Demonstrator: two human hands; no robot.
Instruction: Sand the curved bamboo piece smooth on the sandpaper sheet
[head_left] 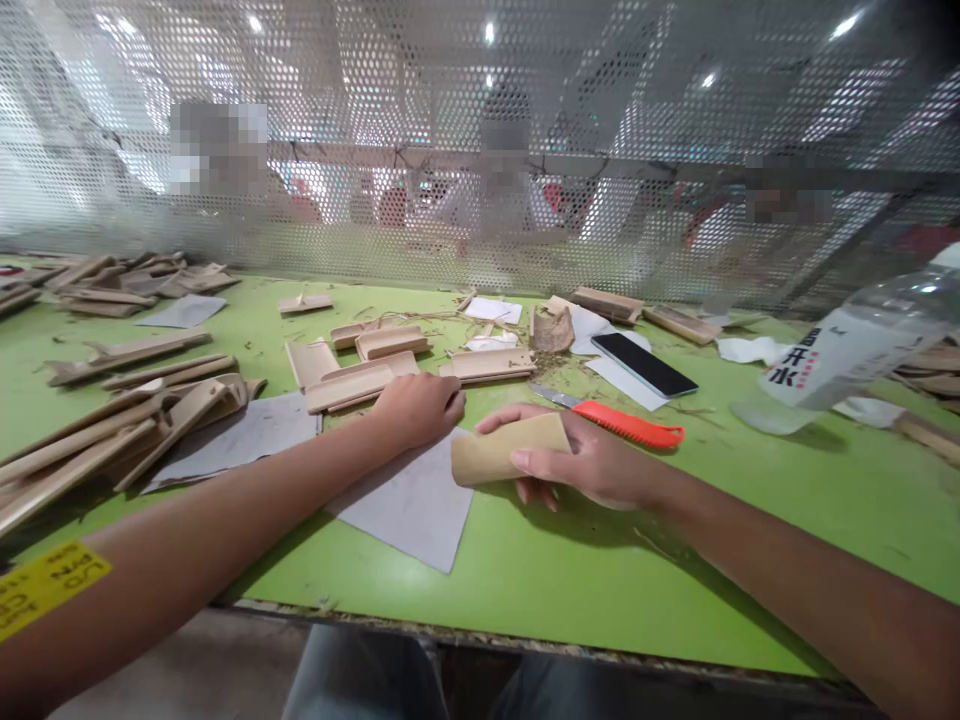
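Note:
My right hand (592, 462) is wrapped around a curved tan piece (502, 450), smooth outside and shaped like a half tube. Its thumb presses on the near face, and some fingers show beneath and behind. To its left, my left hand (420, 408) rests low with its fingers curled; whatever they hold, if anything, is hidden. Just beyond the left hand lie bamboo troughs (364, 380), and another trough (491, 365) sits close to its fingertips. A grey sheet (420, 505) lies flat under and between the hands. Behind my right hand is an orange-handled utility knife (630, 424).
Piled bamboo strips (120, 440) cover the left side, beside another grey sheet (240, 440). A phone (645, 364) lies on paper past the knife. A clear bottle (847, 350) leans at right. A perforated screen (450, 140) closes off the green table's back; people sit beyond.

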